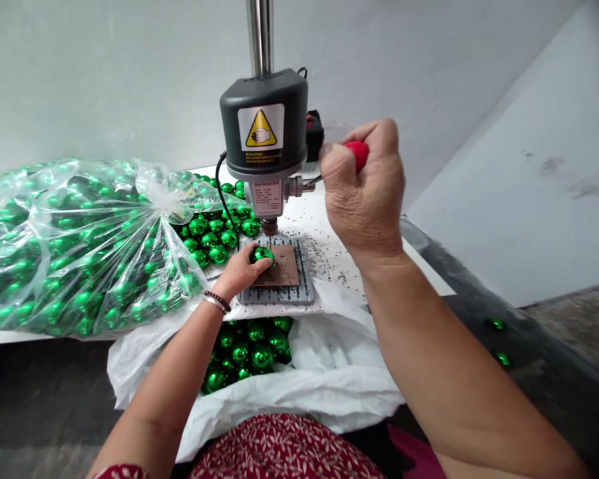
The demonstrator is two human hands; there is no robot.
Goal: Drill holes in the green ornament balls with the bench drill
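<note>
My left hand [240, 271] grips a shiny green ball [263, 254] between thumb and fingers, under the bit of a small bench drill [264, 126]. Beneath the ball lies a brown board [285, 266] on the drill's grey ribbed base [305, 293]. Whether the bit touches the ball I cannot tell. My right hand [364, 193] is wrapped round the red knob [358, 154] of the drill's feed lever, to the right of the drill head. The lever's rod is partly hidden by my fist.
A tied clear bag [80, 246] full of green balls covers the table's left side, with loose balls [209, 239] beside it. Dark shavings [324, 253] litter the white table [429, 279]. An open white sack [329, 359] holding green balls sits below the edge. Two balls [502, 359] lie at right.
</note>
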